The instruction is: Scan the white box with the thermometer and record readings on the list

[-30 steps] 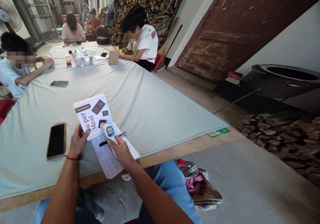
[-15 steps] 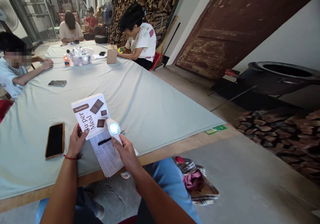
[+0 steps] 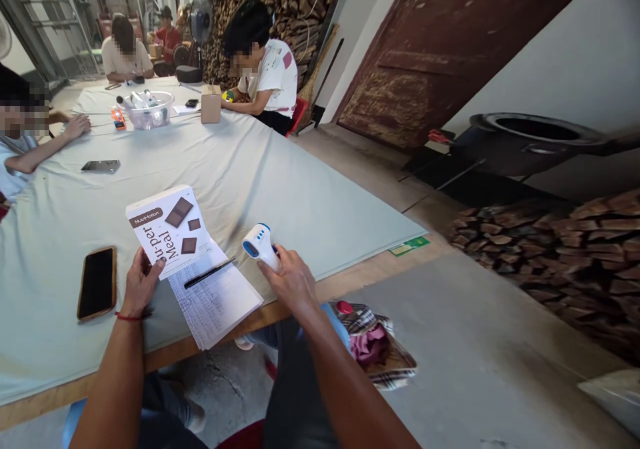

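My left hand (image 3: 142,281) grips the lower left corner of a white box (image 3: 167,225) printed "NutriMotion", tilted above the table. In my right hand (image 3: 291,277) is a white and blue infrared thermometer (image 3: 261,243), held by its handle, its screen dark. Handwritten papers (image 3: 215,309) lie between my hands at the table's front edge, partly under the box. Across them rests a black pen (image 3: 207,273). To the left of my left hand lies a phone (image 3: 97,282) in a brown case.
The cloth-covered table (image 3: 280,202) holds another phone (image 3: 101,166), a clear basin (image 3: 147,114) of bottles and a cardboard box (image 3: 211,104). Several people sit around it. On the floor to my right is a checked bag (image 3: 380,352); firewood (image 3: 550,255) is stacked beyond.
My right hand has moved the thermometer right, away from the white box, uncovering more of the papers. Its lit screen has gone dark. The whole view has shifted slightly.
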A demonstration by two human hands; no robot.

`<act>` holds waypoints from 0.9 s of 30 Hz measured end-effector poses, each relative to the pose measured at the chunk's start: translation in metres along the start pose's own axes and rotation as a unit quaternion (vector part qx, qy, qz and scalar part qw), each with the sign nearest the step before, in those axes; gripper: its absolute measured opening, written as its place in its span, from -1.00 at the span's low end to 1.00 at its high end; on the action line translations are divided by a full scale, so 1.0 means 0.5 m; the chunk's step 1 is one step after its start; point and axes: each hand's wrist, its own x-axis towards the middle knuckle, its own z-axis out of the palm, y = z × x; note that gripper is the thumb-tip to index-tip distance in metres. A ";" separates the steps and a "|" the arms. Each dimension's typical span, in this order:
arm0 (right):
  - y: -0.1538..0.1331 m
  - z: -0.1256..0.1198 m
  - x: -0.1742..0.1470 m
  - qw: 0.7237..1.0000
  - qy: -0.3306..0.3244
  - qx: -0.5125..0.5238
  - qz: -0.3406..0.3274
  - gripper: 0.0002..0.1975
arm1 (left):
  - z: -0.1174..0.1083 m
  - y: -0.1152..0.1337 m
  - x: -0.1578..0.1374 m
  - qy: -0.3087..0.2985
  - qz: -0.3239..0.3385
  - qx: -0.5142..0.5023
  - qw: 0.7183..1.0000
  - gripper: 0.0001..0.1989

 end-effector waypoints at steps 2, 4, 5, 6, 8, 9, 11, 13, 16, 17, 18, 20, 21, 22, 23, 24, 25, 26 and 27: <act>0.025 0.002 0.012 0.991 -0.017 -0.132 -0.002 -0.57 | 0.000 0.001 0.000 0.000 0.000 0.004 1.000 -0.40; 0.039 0.001 0.015 0.978 -0.034 -0.207 -0.003 -0.57 | 0.000 0.000 -0.001 -0.003 -0.001 0.009 1.000 -0.41; 0.040 0.001 0.013 0.974 -0.030 -0.226 -0.004 -0.56 | 0.000 -0.001 -0.001 -0.004 -0.003 0.009 1.000 -0.41; 0.038 0.002 0.009 0.972 -0.016 -0.233 -0.010 -0.54 | 0.000 -0.002 -0.001 -0.005 -0.004 0.009 1.000 -0.41; 0.023 0.009 -0.001 0.975 0.023 -0.216 -0.043 -0.52 | 0.002 -0.004 -0.001 -0.004 -0.005 0.004 1.000 -0.40; 0.011 0.016 -0.007 0.977 0.033 -0.196 -0.073 -0.54 | 0.003 -0.005 -0.001 -0.003 -0.003 0.001 1.000 -0.40; -0.020 0.037 -0.015 0.978 0.009 -0.149 -0.146 -0.64 | 0.005 -0.006 0.000 -0.003 0.003 -0.005 1.000 -0.38; -0.052 0.062 -0.016 0.969 -0.058 -0.121 -0.208 -0.69 | 0.006 -0.007 0.001 -0.002 0.009 -0.006 1.000 -0.36; -0.084 0.086 -0.005 0.954 -0.136 -0.144 -0.227 -0.71 | 0.008 -0.008 0.002 -0.008 0.010 -0.005 1.000 -0.34; -0.088 0.086 -0.001 0.949 -0.158 -0.157 -0.224 -0.73 | 0.008 -0.008 0.002 -0.012 0.008 -0.007 1.000 -0.34; -0.089 0.083 0.003 0.944 -0.179 -0.166 -0.221 -0.77 | 0.009 -0.008 0.002 -0.017 0.007 -0.011 1.000 -0.34; -0.082 0.065 0.004 0.936 -0.219 -0.163 -0.224 -0.83 | 0.011 -0.009 0.002 -0.023 0.008 -0.018 1.000 -0.33; -0.077 0.054 0.001 0.934 -0.233 -0.147 -0.229 -0.87 | 0.012 -0.009 0.001 -0.022 0.009 -0.021 0.999 -0.33; -0.070 0.042 -0.006 0.935 -0.240 -0.119 -0.234 -0.89 | 0.013 -0.010 0.000 -0.021 0.011 -0.022 0.999 -0.33; -0.064 0.032 -0.016 0.939 -0.240 -0.079 -0.235 -0.91 | 0.014 -0.012 -0.001 -0.020 0.014 -0.023 0.999 -0.34; -0.059 0.024 -0.029 0.945 -0.232 -0.027 -0.229 -0.92 | 0.016 -0.013 -0.002 -0.020 0.016 -0.025 0.999 -0.34; -0.054 0.019 -0.045 0.951 -0.221 0.035 -0.211 -0.89 | 0.017 -0.016 -0.003 -0.020 0.018 -0.029 0.999 -0.34; -0.049 0.018 -0.064 0.956 -0.207 0.105 -0.182 -0.85 | 0.018 -0.019 -0.004 -0.023 0.020 -0.032 0.999 -0.34; -0.045 0.021 -0.083 0.954 -0.194 0.175 -0.145 -0.82 | 0.020 -0.022 -0.005 -0.025 0.022 -0.036 0.999 -0.35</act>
